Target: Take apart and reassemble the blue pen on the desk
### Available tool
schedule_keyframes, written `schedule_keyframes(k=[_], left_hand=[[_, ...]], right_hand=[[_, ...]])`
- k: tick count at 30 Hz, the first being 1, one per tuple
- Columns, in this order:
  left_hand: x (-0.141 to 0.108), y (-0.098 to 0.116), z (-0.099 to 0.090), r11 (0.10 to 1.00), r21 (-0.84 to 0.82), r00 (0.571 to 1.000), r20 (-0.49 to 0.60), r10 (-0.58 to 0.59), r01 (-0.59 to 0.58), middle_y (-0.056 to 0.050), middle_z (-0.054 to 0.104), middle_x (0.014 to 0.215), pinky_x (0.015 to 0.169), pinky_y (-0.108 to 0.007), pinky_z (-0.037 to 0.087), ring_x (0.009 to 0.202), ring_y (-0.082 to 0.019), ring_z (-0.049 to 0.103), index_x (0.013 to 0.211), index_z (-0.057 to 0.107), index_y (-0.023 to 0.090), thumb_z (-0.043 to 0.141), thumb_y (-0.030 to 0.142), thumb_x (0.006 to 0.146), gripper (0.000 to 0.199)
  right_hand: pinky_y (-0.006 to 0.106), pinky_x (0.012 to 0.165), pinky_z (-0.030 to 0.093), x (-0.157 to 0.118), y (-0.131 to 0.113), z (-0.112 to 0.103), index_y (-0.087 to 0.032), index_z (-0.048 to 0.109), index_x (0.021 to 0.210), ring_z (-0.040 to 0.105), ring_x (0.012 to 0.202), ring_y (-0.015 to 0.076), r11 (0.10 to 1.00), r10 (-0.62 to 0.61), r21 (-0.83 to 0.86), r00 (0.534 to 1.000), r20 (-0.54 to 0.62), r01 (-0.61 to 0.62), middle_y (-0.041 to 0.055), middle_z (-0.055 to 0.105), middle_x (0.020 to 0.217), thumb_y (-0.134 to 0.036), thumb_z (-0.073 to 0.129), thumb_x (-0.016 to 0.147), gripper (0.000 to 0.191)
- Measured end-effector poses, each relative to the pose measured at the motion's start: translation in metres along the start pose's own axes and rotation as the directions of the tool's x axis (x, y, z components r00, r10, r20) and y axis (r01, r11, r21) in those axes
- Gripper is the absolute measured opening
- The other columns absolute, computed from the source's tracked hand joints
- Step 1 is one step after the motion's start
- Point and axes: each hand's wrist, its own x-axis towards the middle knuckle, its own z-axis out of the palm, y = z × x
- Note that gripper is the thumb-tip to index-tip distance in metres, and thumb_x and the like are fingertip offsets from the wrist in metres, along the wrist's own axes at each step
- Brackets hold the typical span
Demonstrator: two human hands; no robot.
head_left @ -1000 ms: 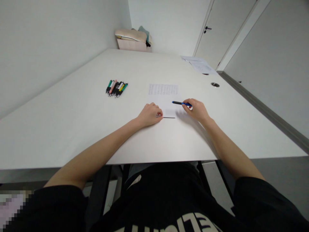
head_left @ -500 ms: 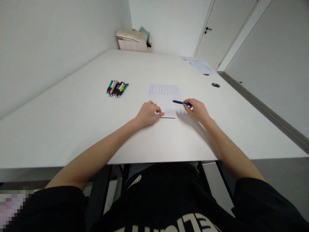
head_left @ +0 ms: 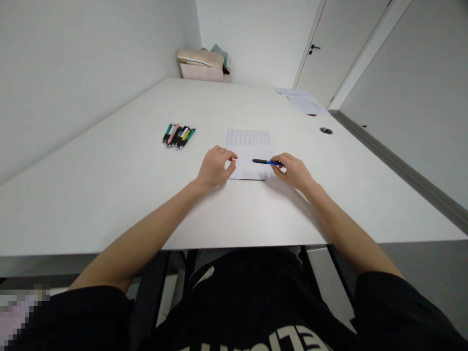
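My right hand [head_left: 290,170] pinches a blue pen [head_left: 261,161] by one end, and its black grip section points left above a sheet of paper [head_left: 248,158] with handwritten-looking rows at the top. Along the sheet's near edge lies a thin dark pen refill [head_left: 252,180] with a pale left end. My left hand [head_left: 216,167] is at the sheet's left side, thumb and forefinger curved with a gap between them. I see nothing held there, and the refill's left end lies just beneath it.
A bunch of pens [head_left: 179,136] in green, pink, yellow and black lies on the white table [head_left: 109,195] to the left. More papers [head_left: 305,101] rest at the far right, near a round metal fitting [head_left: 326,130]. A box with folded cloth [head_left: 201,70] stands beyond the far edge.
My left hand has let go of the refill's left end and moved left, its fingers parting. The right hand has brought the blue pen left and slightly nearer to me.
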Motion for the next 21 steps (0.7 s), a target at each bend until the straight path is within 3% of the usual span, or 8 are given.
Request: schedule_keyframes(k=[9, 21], left_hand=[[-0.003, 0.023, -0.003, 0.976, 0.062, 0.974, 0.111, 0.199, -0.207, -0.008, 0.065, 0.093, 0.078, -0.037, 0.036, 0.093, -0.023, 0.052, 0.099, 0.062, 0.017, 0.050, 0.030, 0.084, 0.023], [-0.002, 0.025, -0.002, 0.966, 0.086, 0.965, 0.118, 0.235, -0.245, -0.008, 0.064, 0.088, 0.073, -0.035, 0.038, 0.090, -0.022, 0.051, 0.088, 0.064, 0.018, 0.050, 0.029, 0.086, 0.018]], right_hand=[[0.029, 0.072, 0.047, 0.000, -0.021, 0.005, -0.021, 0.063, 0.097, 0.062, 0.080, 0.0173, 0.992, -0.098, -0.075, 0.995, 0.035, 0.100, 0.0059, 0.068, 0.091, -0.027, 0.045, 0.088, 0.021], [0.029, 0.072, 0.045, -0.002, -0.026, 0.007, -0.022, 0.063, 0.098, 0.060, 0.081, 0.0177, 0.985, -0.167, -0.041, 0.984, 0.065, 0.169, 0.0068, 0.067, 0.089, -0.027, 0.046, 0.088, 0.021]])
